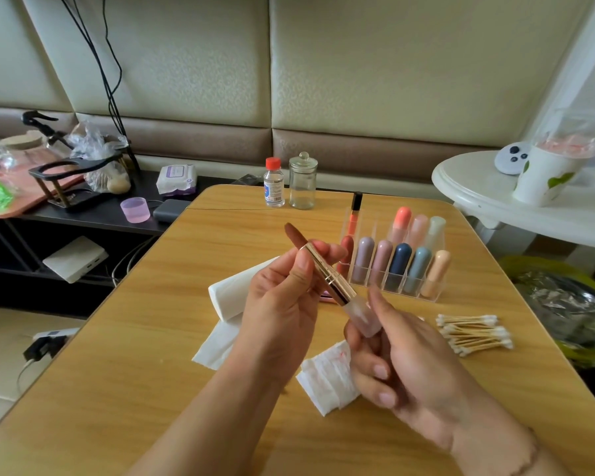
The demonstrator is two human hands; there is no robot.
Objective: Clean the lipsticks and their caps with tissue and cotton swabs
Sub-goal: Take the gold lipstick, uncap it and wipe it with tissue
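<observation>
Both hands (323,321) gripping uncapped lipstick (327,273), long axis diagonal, tip up-left

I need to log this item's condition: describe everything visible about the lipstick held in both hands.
The lipstick is uncapped, with a brown, slant-tipped bullet wound fully out and pointing up and away to the left. Below it is a shiny gold metal-looking tube with a thin band, then a frosted, translucent pinkish base. It is held tilted above the wooden table. The left hand pinches the gold tube between thumb and fingers; the right hand grips the frosted base. Its cap is not on it.
</observation>
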